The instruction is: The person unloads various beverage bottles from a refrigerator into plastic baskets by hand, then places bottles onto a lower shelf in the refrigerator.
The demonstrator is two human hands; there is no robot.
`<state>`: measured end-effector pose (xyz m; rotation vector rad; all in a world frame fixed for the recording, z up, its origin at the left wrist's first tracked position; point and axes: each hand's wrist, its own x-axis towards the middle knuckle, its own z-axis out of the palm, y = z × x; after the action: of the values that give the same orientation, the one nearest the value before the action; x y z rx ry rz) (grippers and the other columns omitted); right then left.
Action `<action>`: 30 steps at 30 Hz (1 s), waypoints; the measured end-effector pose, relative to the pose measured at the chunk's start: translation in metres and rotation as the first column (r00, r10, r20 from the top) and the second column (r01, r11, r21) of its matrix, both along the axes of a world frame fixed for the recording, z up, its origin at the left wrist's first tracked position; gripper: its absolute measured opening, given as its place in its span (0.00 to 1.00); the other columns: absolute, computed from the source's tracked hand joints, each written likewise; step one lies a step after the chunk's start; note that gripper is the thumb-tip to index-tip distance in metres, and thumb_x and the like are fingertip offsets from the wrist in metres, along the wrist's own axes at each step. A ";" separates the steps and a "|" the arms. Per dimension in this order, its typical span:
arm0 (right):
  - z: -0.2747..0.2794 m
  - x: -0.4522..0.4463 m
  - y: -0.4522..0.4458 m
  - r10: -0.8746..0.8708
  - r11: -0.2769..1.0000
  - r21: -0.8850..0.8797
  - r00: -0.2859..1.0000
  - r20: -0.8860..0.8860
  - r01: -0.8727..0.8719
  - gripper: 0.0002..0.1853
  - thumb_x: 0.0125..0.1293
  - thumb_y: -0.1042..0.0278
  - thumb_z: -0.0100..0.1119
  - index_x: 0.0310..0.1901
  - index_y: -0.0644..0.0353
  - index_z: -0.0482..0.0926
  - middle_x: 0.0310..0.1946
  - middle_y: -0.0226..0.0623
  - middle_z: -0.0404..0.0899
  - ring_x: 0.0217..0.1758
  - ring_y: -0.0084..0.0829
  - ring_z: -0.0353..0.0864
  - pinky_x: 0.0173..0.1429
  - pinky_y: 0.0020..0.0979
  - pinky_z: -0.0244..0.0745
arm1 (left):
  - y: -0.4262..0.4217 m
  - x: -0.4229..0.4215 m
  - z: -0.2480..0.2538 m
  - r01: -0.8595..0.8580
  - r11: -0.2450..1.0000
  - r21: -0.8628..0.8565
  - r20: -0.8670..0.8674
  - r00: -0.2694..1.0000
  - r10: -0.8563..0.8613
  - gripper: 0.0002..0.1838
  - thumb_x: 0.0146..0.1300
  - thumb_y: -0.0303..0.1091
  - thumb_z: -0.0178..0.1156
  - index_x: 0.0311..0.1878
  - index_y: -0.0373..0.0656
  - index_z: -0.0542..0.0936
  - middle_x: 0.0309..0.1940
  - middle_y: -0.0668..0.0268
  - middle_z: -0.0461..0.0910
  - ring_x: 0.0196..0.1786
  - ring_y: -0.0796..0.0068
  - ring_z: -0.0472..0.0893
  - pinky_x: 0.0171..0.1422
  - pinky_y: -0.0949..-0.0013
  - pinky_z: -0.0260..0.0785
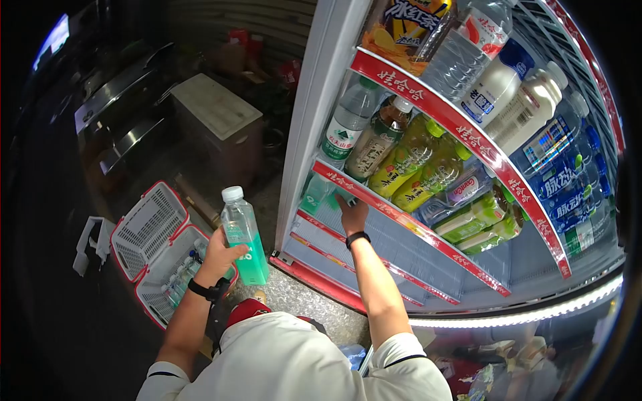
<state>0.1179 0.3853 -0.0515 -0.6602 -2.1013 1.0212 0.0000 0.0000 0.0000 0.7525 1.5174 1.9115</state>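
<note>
My left hand [226,255] is closed round a clear bottle [245,234] with a white cap and a green lower part, held upright outside the display fridge. My right hand [353,217] reaches into the fridge at a lower shelf [394,250], below a red-edged rack. Its fingers are curled beside a similar green bottle [317,194], close to a small whitish piece; what they grip is partly hidden. Above that hand, water, tea and other drink bottles, including a yellow-green tea bottle [405,160], stand in a row.
On the floor at left an open white basket with red trim [150,224] contains several small bottles. The fridge's side frame [311,100] rises between basket and shelves. Farther back stands a pale-topped box [217,107]. Milk bottles [498,83] and blue-labelled bottles fill upper right racks.
</note>
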 end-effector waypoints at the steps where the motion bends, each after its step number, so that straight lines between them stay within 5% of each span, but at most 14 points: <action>1: -0.002 0.008 -0.005 -0.145 0.988 0.052 0.989 -0.016 0.146 0.34 0.57 0.61 0.77 0.63 0.62 0.73 0.53 0.48 0.83 0.54 0.44 0.84 0.59 0.42 0.76 | -0.004 0.002 0.001 -0.024 0.999 0.040 0.062 0.998 0.021 0.32 0.63 0.33 0.69 0.68 0.37 0.68 0.56 0.63 0.79 0.57 0.73 0.79 0.63 0.64 0.72; 2: -0.005 0.016 -0.010 -0.282 0.954 0.097 0.959 -0.036 0.284 0.34 0.58 0.62 0.76 0.63 0.65 0.73 0.51 0.47 0.84 0.52 0.41 0.84 0.58 0.40 0.76 | -0.007 0.005 0.001 -0.054 0.996 0.076 0.126 0.991 0.044 0.30 0.63 0.32 0.68 0.66 0.37 0.70 0.54 0.65 0.79 0.56 0.74 0.79 0.63 0.64 0.72; 3: -0.006 0.038 -0.026 -0.257 0.966 -0.023 0.966 -0.031 0.256 0.30 0.59 0.63 0.74 0.61 0.65 0.74 0.51 0.52 0.82 0.58 0.50 0.81 0.63 0.45 0.73 | -0.021 0.020 -0.001 -0.085 0.995 0.052 0.148 0.986 0.076 0.30 0.63 0.32 0.68 0.66 0.37 0.70 0.54 0.65 0.79 0.56 0.74 0.79 0.63 0.64 0.72; 4: -0.004 0.048 -0.030 -0.176 0.982 0.047 0.976 -0.125 0.183 0.31 0.59 0.68 0.71 0.63 0.66 0.72 0.57 0.52 0.79 0.65 0.50 0.77 0.69 0.44 0.68 | -0.025 0.024 -0.002 -0.152 0.983 0.103 0.181 0.974 0.132 0.28 0.64 0.32 0.68 0.66 0.37 0.71 0.54 0.66 0.79 0.56 0.74 0.79 0.62 0.65 0.72; 5: 0.022 0.065 -0.040 -0.190 0.973 0.136 0.982 0.001 0.188 0.32 0.57 0.74 0.69 0.65 0.65 0.71 0.61 0.52 0.76 0.69 0.49 0.73 0.75 0.44 0.63 | -0.029 0.026 -0.005 -0.235 0.960 0.155 0.216 0.956 0.199 0.27 0.65 0.32 0.67 0.65 0.38 0.71 0.53 0.67 0.79 0.55 0.75 0.79 0.61 0.66 0.72; 8: 0.017 0.096 -0.067 -0.079 0.941 0.324 0.994 -0.079 0.101 0.26 0.61 0.80 0.62 0.63 0.66 0.74 0.60 0.48 0.78 0.65 0.43 0.77 0.71 0.38 0.70 | -0.075 0.037 -0.012 -0.380 0.919 0.104 0.276 0.899 0.341 0.27 0.67 0.36 0.67 0.66 0.37 0.71 0.54 0.67 0.80 0.54 0.75 0.80 0.61 0.66 0.72; 11: -0.004 0.099 -0.105 0.002 0.983 -0.172 0.933 -0.361 -0.069 0.31 0.63 0.80 0.64 0.68 0.66 0.67 0.64 0.50 0.74 0.67 0.41 0.75 0.72 0.40 0.70 | -0.119 0.052 -0.009 -0.549 0.833 0.061 0.279 0.811 0.514 0.27 0.68 0.37 0.67 0.65 0.37 0.72 0.54 0.66 0.80 0.54 0.74 0.80 0.61 0.67 0.72; 12: 0.002 0.110 -0.120 0.090 0.988 0.145 0.969 -0.229 -0.057 0.35 0.62 0.79 0.68 0.69 0.65 0.63 0.64 0.51 0.72 0.68 0.42 0.74 0.72 0.42 0.70 | -0.138 0.063 -0.009 -0.610 0.792 0.035 0.292 0.764 0.575 0.27 0.68 0.38 0.68 0.64 0.36 0.72 0.54 0.65 0.81 0.54 0.74 0.80 0.61 0.67 0.72; 15: -0.018 0.100 -0.162 0.276 0.950 -0.036 0.887 -0.369 -0.311 0.31 0.59 0.79 0.70 0.62 0.67 0.67 0.62 0.52 0.75 0.67 0.44 0.75 0.74 0.42 0.68 | -0.184 0.076 -0.017 -0.683 0.724 -0.095 0.255 0.686 0.681 0.26 0.68 0.37 0.68 0.64 0.35 0.72 0.55 0.63 0.81 0.56 0.74 0.80 0.63 0.66 0.72; 19: -0.009 0.072 -0.228 0.475 0.824 -0.320 0.878 -0.059 -0.468 0.34 0.55 0.71 0.80 0.60 0.67 0.71 0.58 0.47 0.77 0.62 0.37 0.78 0.64 0.37 0.75 | -0.232 0.078 -0.065 -0.730 0.617 -0.293 0.175 0.594 0.785 0.25 0.66 0.35 0.70 0.62 0.33 0.74 0.52 0.62 0.83 0.50 0.74 0.83 0.58 0.66 0.75; 23: -0.018 -0.001 -0.290 0.609 0.788 -0.205 0.784 0.120 -0.581 0.36 0.59 0.63 0.76 0.64 0.68 0.70 0.54 0.49 0.78 0.52 0.43 0.82 0.53 0.39 0.79 | -0.245 0.062 -0.114 -0.706 0.594 -0.385 0.206 0.561 0.802 0.24 0.65 0.35 0.71 0.59 0.33 0.76 0.49 0.62 0.84 0.47 0.74 0.84 0.54 0.68 0.76; 25: -0.053 -0.045 -0.320 0.698 0.698 -0.361 0.700 0.151 -0.618 0.38 0.60 0.58 0.75 0.66 0.68 0.67 0.54 0.53 0.79 0.49 0.46 0.84 0.51 0.40 0.79 | -0.245 0.044 -0.147 -0.651 0.618 -0.442 0.223 0.587 0.778 0.25 0.63 0.38 0.73 0.57 0.32 0.78 0.48 0.61 0.85 0.48 0.73 0.84 0.54 0.67 0.76; 28: -0.089 -0.099 -0.360 0.670 0.741 -0.361 0.592 0.448 -0.566 0.43 0.59 0.49 0.74 0.68 0.64 0.63 0.52 0.56 0.82 0.48 0.52 0.85 0.51 0.45 0.79 | -0.234 0.013 -0.193 -0.579 0.577 -0.577 0.209 0.578 0.789 0.26 0.60 0.40 0.75 0.54 0.32 0.79 0.47 0.60 0.85 0.48 0.72 0.84 0.54 0.68 0.76; 30: -0.126 -0.129 -0.384 0.644 0.743 -0.310 0.508 0.572 -0.593 0.42 0.59 0.49 0.74 0.66 0.64 0.64 0.53 0.57 0.81 0.50 0.53 0.85 0.52 0.47 0.78 | -0.226 -0.001 -0.227 -0.518 0.478 -0.710 0.137 0.564 0.814 0.38 0.53 0.52 0.78 0.55 0.29 0.77 0.49 0.52 0.84 0.51 0.64 0.84 0.56 0.63 0.76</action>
<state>-0.0106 0.0018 -0.1776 -0.2764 -3.0810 1.3991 -0.0008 -0.2263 -0.2271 -0.7258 2.0999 1.6919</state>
